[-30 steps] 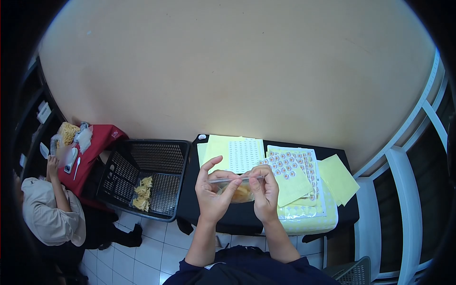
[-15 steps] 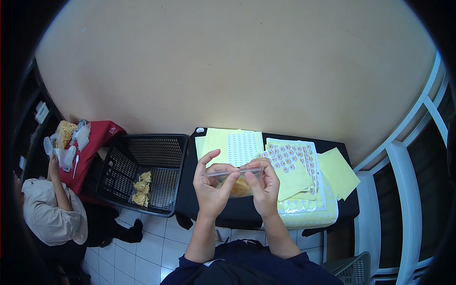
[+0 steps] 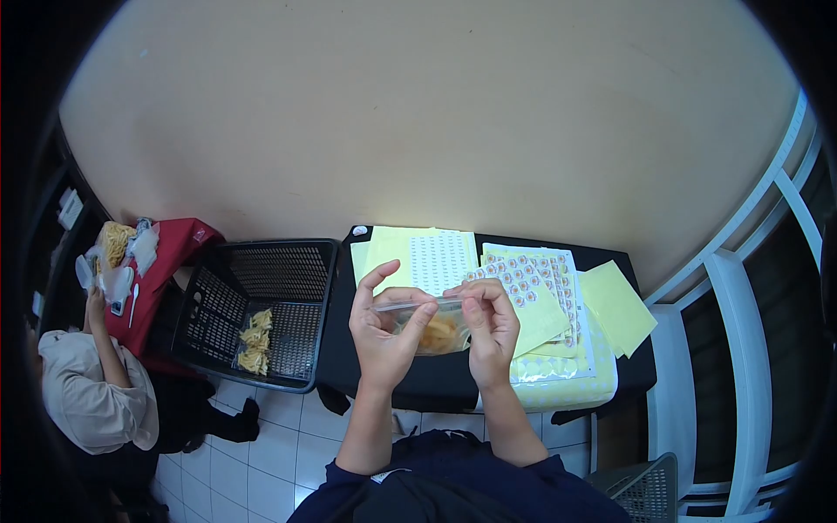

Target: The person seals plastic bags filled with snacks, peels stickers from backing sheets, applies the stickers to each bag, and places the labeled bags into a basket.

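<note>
Above the black-draped counter [image 3: 436, 383], the left hand [image 3: 382, 331] and right hand [image 3: 493, 336] each keep a thumb-and-finger grip closed on a clear bag [image 3: 433, 324] – likely light, limp, slippery. Its yellowish pieces [image 3: 443, 333] may be brittle – best held by the top strip [image 3: 397, 306], not squeezed lower down.

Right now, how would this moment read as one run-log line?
left hand: pinches clear bag, top edge | right hand: pinches same edge | contents: yellowish pieces | black basket: left of black table
</note>
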The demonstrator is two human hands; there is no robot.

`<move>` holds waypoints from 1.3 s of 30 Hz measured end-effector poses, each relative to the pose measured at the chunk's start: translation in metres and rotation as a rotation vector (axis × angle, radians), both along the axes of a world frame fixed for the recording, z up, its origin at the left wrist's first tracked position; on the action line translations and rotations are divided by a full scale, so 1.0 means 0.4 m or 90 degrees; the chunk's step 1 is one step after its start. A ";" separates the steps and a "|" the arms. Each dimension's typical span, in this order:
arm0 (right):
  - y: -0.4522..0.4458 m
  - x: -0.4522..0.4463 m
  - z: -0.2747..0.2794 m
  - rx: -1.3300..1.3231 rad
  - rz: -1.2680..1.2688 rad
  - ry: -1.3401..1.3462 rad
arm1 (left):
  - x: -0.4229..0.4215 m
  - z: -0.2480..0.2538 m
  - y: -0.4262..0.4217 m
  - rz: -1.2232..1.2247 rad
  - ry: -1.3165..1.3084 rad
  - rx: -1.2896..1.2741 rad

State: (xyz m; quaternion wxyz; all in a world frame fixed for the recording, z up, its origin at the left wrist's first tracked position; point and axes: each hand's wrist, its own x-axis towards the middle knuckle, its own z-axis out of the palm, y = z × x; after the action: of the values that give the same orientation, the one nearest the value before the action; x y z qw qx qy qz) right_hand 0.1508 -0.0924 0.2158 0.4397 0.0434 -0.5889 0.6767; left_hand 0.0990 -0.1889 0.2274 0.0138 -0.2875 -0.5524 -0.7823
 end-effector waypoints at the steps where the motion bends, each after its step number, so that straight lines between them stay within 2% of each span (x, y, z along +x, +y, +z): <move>1: 0.003 0.002 0.000 -0.011 0.004 0.002 | -0.002 -0.001 0.000 0.001 0.000 -0.001; 8: 0.003 0.004 -0.018 0.006 -0.040 0.001 | 0.005 0.000 0.008 -0.021 -0.022 0.001; 10: 0.001 0.005 -0.014 -0.027 -0.058 0.010 | 0.009 0.006 0.010 -0.037 0.007 0.056; 14: 0.016 0.005 -0.023 -0.057 -0.022 0.012 | -0.032 -0.031 -0.021 -0.069 0.036 0.062; 19: 0.011 0.000 -0.033 -0.058 -0.064 0.010 | -0.034 -0.035 -0.033 -0.086 0.030 0.058; 26: 0.007 0.001 -0.036 -0.080 0.005 0.009 | -0.045 -0.044 -0.041 -0.038 0.102 0.058; 28: 0.013 0.003 -0.023 0.031 -0.118 0.028 | -0.044 -0.039 -0.039 0.003 0.121 0.051; 29: 0.015 0.012 -0.006 0.030 -0.120 0.028 | -0.043 -0.036 -0.040 0.000 0.122 0.050; 31: 0.012 0.039 0.049 0.430 -0.402 -0.087 | -0.040 -0.033 -0.040 0.032 0.163 -0.017; 32: 0.008 0.042 0.062 0.430 -0.406 -0.089 | -0.040 -0.034 -0.036 0.028 0.162 -0.017; 34: -0.006 0.042 0.076 0.630 -0.390 -0.200 | -0.039 -0.037 -0.027 0.027 0.205 -0.044; 39: 0.003 0.040 0.061 0.599 -0.363 -0.217 | -0.033 -0.036 -0.016 -0.024 0.202 -0.057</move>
State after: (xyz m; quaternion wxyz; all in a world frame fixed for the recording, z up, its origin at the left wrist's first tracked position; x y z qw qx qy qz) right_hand 0.1667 -0.0913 0.2400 0.4373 -0.0357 -0.8775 0.1937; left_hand 0.0859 -0.1954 0.2128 0.0734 -0.4181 -0.5720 -0.7018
